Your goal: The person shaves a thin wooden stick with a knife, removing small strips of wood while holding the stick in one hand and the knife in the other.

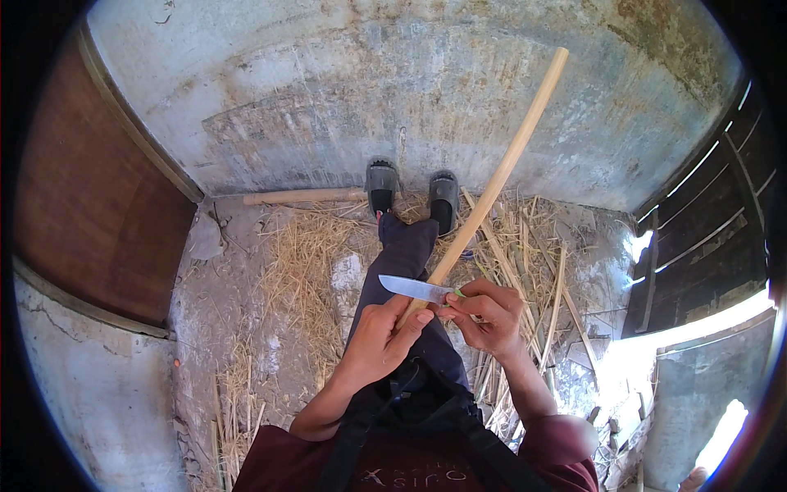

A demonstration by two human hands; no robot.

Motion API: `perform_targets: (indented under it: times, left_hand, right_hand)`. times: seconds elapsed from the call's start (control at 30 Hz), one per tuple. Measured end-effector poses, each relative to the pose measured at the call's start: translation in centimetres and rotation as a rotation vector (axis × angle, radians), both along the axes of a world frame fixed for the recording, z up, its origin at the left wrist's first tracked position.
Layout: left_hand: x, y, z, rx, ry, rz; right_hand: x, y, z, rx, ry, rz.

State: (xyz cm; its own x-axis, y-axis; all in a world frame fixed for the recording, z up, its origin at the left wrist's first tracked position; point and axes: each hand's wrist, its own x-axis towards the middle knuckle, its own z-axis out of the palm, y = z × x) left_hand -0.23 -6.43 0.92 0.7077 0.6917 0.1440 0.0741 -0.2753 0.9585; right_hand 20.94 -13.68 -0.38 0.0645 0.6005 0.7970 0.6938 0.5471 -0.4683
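Note:
A long, pale bamboo or wooden strip (500, 176) slants from my lap up to the far right, its far end raised against the wall. My left hand (381, 338) is wrapped round its near end, thumb lying along it. In my right hand (489, 316) is a knife (414, 289) with a broad, shiny blade and a bit of green at the handle. The blade points left and lies across the strip just beyond my left hand. Most of the handle is hidden by my right fingers.
Straw (303, 262) and split sticks (560, 303) litter the dirt floor around my legs. A round pole (305, 197) lies along the foot of the stained wall (328, 107). To the left stands a brown door panel (98, 189); dark slatted boards (697, 238) are at the right.

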Motion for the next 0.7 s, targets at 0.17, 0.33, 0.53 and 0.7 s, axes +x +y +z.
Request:
perform_targets:
  times: [0.17,0.33,0.53,0.7]
  left_hand:
    - [0.0,-0.1,-0.1,0.009,-0.025,0.009]
    - [0.4,-0.4,0.1,0.006,-0.081,0.006]
    - [0.2,-0.4,-0.7,0.068,-0.018,0.009]
    - [0.6,-1.1,-0.7,0.032,-0.091,0.081]
  right_hand:
    - [-0.2,0.2,0.2,0.023,0.020,0.063]
    - [-0.3,0.1,0.6,0.020,-0.004,0.061]
    - [-0.4,-0.3,0.4,0.068,-0.063,0.021]
    - [-0.8,-0.5,0.0,0.084,-0.061,-0.025]
